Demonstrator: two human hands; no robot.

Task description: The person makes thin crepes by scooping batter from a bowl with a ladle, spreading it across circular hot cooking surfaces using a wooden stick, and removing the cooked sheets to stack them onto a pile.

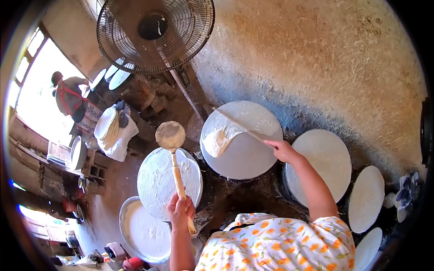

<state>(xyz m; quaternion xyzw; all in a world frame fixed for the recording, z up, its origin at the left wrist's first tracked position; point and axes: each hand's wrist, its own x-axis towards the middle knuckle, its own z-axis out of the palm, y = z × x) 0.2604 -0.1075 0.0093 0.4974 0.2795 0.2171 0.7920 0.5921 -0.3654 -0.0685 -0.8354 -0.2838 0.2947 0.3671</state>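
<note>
My left hand (181, 210) is closed around the pale handle of a long ladle (170, 136). The ladle's round, batter-smeared bowl hangs above the far edge of a white-coated round griddle (151, 176). In my right hand (285, 151) is a thin wooden stick (242, 127), reaching left across the middle griddle (242, 165). White batter (217, 142) lies in a thick patch on that griddle's left side, with a thinner film along its far part. Below the left griddle stands a wide basin (122, 223) of white batter.
More round griddles stand to my right: one pale (323, 162), another farther along (367, 198). A large stand fan (156, 36) rises ahead beside the rough wall (316, 54). Cloth covers a stand under stacked flat rounds (107, 126). Another person (71, 97) is by the bright opening.
</note>
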